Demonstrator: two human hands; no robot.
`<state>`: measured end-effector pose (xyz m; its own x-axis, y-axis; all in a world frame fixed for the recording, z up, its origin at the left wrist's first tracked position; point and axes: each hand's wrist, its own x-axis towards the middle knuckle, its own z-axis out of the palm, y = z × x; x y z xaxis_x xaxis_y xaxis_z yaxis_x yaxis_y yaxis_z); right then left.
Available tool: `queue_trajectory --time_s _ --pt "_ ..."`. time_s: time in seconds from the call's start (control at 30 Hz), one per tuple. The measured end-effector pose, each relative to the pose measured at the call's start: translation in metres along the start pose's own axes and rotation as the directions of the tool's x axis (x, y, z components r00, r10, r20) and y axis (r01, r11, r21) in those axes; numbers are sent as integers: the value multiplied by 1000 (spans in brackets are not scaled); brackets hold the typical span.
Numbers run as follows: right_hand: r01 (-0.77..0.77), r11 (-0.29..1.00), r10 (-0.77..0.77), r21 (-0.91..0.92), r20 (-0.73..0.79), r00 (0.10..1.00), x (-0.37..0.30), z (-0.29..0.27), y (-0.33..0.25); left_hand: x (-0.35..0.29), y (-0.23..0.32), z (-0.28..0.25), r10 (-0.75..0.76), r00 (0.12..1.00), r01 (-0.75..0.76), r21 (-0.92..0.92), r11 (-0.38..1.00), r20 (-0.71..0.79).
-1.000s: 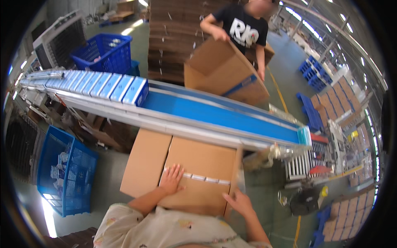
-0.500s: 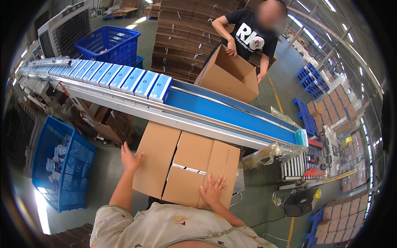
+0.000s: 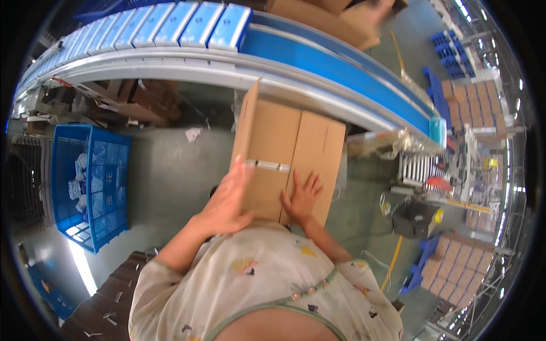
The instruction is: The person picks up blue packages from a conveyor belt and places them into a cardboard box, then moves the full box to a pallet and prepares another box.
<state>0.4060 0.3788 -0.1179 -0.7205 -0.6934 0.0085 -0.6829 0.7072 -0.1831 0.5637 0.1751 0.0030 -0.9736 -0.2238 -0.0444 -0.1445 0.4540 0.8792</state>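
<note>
A brown cardboard box (image 3: 274, 133) stands in front of me, below the conveyor. Its left long flap (image 3: 248, 116) is raised nearly upright, while the right flap (image 3: 318, 150) lies flat over the short inner flaps. A narrow strip of white and dark contents (image 3: 267, 166) shows between the inner flaps. My left hand (image 3: 230, 196), slightly blurred, has its fingers stretched out along the near end of the raised flap. On the right flap, my right hand (image 3: 304, 196) rests palm down with fingers spread.
Light-blue and white packs (image 3: 196, 25) stand in a row on the blue conveyor belt (image 3: 318, 54). A blue basket (image 3: 94, 182) with loose packs is at left. Across the belt, a person's arm (image 3: 369, 17) reaches by another open box (image 3: 318, 20). Rollers (image 3: 421, 170) are at right.
The left flap has swung up from lying flatter to nearly upright. My left hand has moved right with it, and my right hand stays on the right flap. The view has tipped down.
</note>
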Motion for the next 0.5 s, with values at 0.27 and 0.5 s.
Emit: queue_trajectory --time_s 0.27,0.5 --pt "-255 892 250 374 62 966 16 -2 30 82 -76 112 167 969 -241 544 804 181" --pt "-343 936 339 -83 -60 939 49 22 -19 76 -91 110 183 971 -239 541 806 157"
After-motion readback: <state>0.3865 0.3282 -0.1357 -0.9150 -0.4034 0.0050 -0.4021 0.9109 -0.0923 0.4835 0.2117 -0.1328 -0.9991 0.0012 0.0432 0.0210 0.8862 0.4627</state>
